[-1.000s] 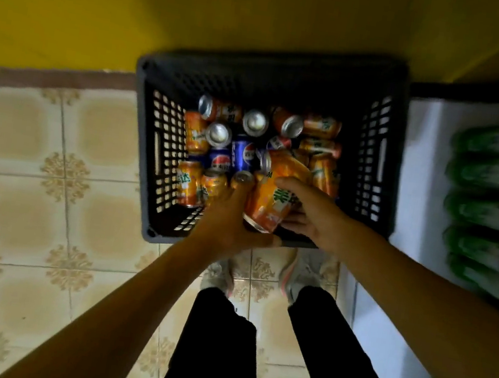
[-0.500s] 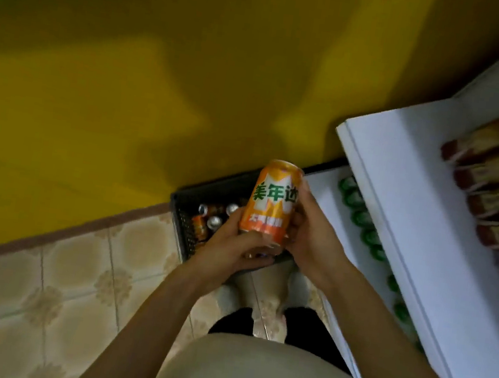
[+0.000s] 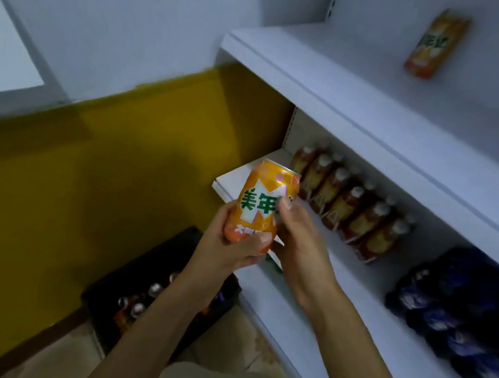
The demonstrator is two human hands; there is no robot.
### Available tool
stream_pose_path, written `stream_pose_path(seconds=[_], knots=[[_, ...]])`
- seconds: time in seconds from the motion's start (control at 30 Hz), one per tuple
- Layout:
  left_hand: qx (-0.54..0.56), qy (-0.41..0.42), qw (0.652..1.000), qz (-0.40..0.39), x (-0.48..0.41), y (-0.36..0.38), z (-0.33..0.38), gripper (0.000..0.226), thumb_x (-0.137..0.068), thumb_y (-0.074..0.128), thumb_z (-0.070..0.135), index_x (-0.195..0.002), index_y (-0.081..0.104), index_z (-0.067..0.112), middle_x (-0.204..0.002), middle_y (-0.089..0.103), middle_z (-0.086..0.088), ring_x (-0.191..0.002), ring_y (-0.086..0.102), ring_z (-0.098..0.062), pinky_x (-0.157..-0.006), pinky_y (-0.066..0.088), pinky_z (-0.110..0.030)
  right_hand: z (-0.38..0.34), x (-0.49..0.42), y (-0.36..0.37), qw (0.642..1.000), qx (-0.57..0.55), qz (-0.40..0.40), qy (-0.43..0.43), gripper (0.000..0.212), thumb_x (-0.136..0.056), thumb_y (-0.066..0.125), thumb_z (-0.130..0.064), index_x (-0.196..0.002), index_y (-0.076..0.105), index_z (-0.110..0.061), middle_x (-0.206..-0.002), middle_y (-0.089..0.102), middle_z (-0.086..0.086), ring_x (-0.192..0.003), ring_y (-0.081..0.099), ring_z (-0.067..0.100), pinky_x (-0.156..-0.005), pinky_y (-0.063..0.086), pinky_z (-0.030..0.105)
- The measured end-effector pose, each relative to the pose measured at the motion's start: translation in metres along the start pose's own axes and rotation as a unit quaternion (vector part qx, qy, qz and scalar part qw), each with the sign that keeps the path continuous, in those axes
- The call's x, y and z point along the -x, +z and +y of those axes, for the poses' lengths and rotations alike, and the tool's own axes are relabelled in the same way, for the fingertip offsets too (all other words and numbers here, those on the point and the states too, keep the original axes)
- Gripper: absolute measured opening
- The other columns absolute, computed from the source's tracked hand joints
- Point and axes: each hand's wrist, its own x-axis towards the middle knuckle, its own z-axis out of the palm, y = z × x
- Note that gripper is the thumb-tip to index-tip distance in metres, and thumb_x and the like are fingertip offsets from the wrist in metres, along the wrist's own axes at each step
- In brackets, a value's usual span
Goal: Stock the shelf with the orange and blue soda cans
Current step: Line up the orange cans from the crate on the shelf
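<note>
Can (image 3: 260,204) upright between left hand (image 3: 227,243) and right hand (image 3: 301,247).

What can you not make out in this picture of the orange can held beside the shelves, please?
Head view: crate, dim and half behind the left forearm; its cans cannot be counted.
Head view: the orange can has its label partly covered by the left hand and right hand.
Head view: the second can on the top shelf is blurred; print unreadable.
Head view: the dark blue packs are dim and cut by the right edge.
</note>
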Motion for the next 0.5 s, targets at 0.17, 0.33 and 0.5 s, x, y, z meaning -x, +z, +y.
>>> stream_pose_path(seconds=[0.17, 0.33, 0.5], knots=[[-0.039, 0.083, 0.995, -0.037, 0.015, 0.069, 0.000, 0.063, -0.080, 0.072, 0.007, -0.135, 0.045, 0.019, -0.125, 0.062, -0.006, -0.112, 0.062, -0.021, -0.086, 0.056, -0.041, -0.038, 0.048, -0.042, 0.991, 0.057, 0.039, -0.116, 0.063, -0.072, 0.074, -0.027, -0.129, 0.049, -0.021, -0.117, 0.067, -0.001, -0.107, 0.065, 0.013, -0.085, 0.056, 0.031], [-0.027, 0.122, 0.990, -0.072, 0.009, 0.112, 0.011, 0.068, -0.075, 0.075, 0.010, -0.135, 0.045, 0.020, -0.123, 0.063, -0.006, -0.111, 0.063, -0.022, -0.082, 0.056, -0.036, -0.074, 0.065, -0.065, 0.973, 0.121, 0.068, -0.183, 0.060, -0.077, 0.075, -0.020, -0.130, 0.047, -0.026, -0.119, 0.064, -0.007, -0.105, 0.064, 0.005, -0.087, 0.055, 0.028], [-0.045, 0.165, 0.977, -0.130, -0.027, 0.139, 0.036, 0.062, -0.076, 0.070, 0.006, -0.132, 0.047, 0.019, -0.119, 0.065, -0.004, -0.110, 0.064, -0.022, -0.080, 0.056, -0.033, -0.109, 0.053, -0.080, 0.960, 0.153, 0.096, -0.216, 0.062, -0.077, 0.076, -0.016, -0.130, 0.044, -0.026, -0.114, 0.065, -0.009, -0.102, 0.064, 0.002, -0.085, 0.056, 0.026]])
